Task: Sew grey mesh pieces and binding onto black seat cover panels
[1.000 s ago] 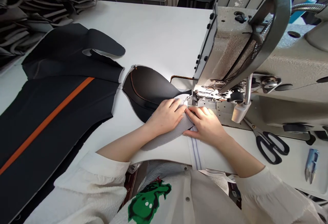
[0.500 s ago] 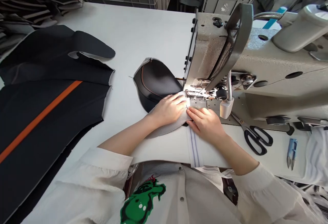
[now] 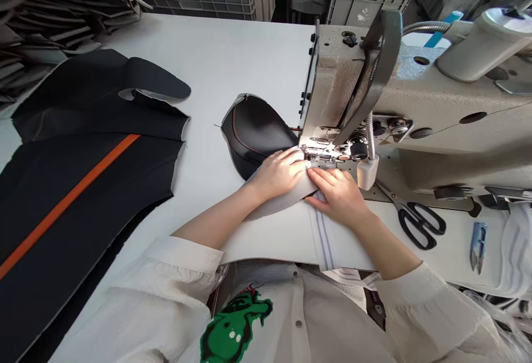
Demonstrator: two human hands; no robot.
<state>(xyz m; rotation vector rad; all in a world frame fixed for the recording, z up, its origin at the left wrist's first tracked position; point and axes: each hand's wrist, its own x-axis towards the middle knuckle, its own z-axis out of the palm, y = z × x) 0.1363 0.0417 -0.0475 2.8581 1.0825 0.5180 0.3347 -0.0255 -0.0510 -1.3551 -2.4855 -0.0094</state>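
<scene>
A black leather piece (image 3: 261,126) with orange stitching lies left of the sewing machine's needle area. Its grey fabric backing (image 3: 286,201) is turned up toward me. My left hand (image 3: 279,174) rests flat over this backing, fingers stretched toward the presser foot. Just right of it, my right hand (image 3: 336,194) grips the near edge of the piece between thumb and fingers, close to the needle plate. The white sewing machine (image 3: 332,86) stands over the fingertips with its lamp lit. A white strip with blue lines (image 3: 323,235) runs from under my right hand to the table's front edge.
Black scissors (image 3: 419,224) and blue thread snips (image 3: 479,246) lie right of my right hand. Black fabric panels with an orange stripe (image 3: 83,191) cover the table's left side. Grey crates (image 3: 208,3) stand beyond the far edge. A thread cone (image 3: 484,47) sits behind the machine.
Both hands have shifted slightly right relative to the machine, with the backing's near part turned a little right. The right fingers lie closer to the left hand's fingertips. The view has moved slightly.
</scene>
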